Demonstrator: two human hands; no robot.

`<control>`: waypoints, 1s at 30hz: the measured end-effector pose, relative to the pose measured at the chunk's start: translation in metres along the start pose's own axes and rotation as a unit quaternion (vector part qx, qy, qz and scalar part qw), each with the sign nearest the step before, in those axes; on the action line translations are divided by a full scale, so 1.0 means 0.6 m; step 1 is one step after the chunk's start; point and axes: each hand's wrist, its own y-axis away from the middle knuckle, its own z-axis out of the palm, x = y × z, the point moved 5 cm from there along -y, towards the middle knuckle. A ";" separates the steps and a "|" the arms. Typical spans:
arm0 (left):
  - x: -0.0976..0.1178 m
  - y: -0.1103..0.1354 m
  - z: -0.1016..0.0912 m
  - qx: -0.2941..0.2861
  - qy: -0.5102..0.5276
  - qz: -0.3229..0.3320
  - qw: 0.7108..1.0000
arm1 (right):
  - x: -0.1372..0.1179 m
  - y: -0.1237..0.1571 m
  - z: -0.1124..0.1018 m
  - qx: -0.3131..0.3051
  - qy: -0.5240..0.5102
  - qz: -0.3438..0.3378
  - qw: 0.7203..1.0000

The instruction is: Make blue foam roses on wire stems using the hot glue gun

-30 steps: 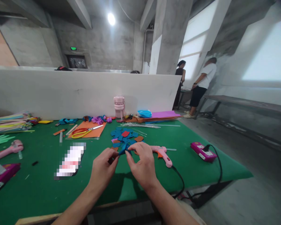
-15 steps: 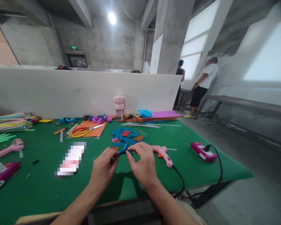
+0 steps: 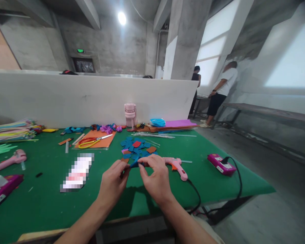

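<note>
Between my two hands is a small blue felt piece (image 3: 134, 164), pinched at both ends above the green table (image 3: 96, 206). My left hand (image 3: 115, 176) grips its left end with thumb and fingertips. The right end sits between the thumb and fingers of my right hand (image 3: 156, 174), which partly hide it. Just beyond lies a loose pile of cut felt pieces (image 3: 141, 143), mostly blue, with some brown and red. A pink glue gun (image 3: 179, 166) lies to the right of my right hand, its cord running off the table's front edge.
Scissors (image 3: 90, 143) rest on an orange sheet (image 3: 109, 139) at the back left. A purple power strip (image 3: 221, 165) lies on the right, another glue gun (image 3: 15, 158) on the left. Thin wires (image 3: 155, 135) and a pink bottle (image 3: 130, 115) stand before a white partition (image 3: 91, 98). Two people (image 3: 225, 84) stand beyond.
My fingers have shifted slightly on the blue felt piece, and its middle now looks narrower and more twisted or folded. Both hands stay in nearly the same place.
</note>
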 end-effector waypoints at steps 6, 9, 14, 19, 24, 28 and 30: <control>0.004 0.002 -0.002 0.007 0.003 0.002 1.000 | 0.000 0.002 0.001 0.014 0.014 0.008 1.000; 0.004 0.002 -0.001 0.004 0.006 -0.001 1.000 | 0.001 0.003 0.002 0.016 0.018 0.011 1.000; 0.003 0.001 0.000 0.003 0.009 -0.003 1.000 | 0.001 0.004 0.004 0.014 0.024 0.015 0.999; 0.003 0.003 0.002 -0.006 0.013 -0.006 1.000 | 0.000 0.006 0.008 0.016 0.038 0.023 0.999; 0.009 0.003 -0.002 -0.008 0.004 -0.013 1.000 | 0.002 0.006 0.008 0.034 0.037 0.044 0.998; 0.011 0.000 -0.008 -0.003 0.017 -0.039 0.999 | -0.002 0.005 0.010 0.028 0.037 0.029 0.999; 0.007 -0.002 -0.008 -0.006 0.039 -0.070 0.997 | -0.005 0.005 0.009 0.029 0.039 0.018 0.999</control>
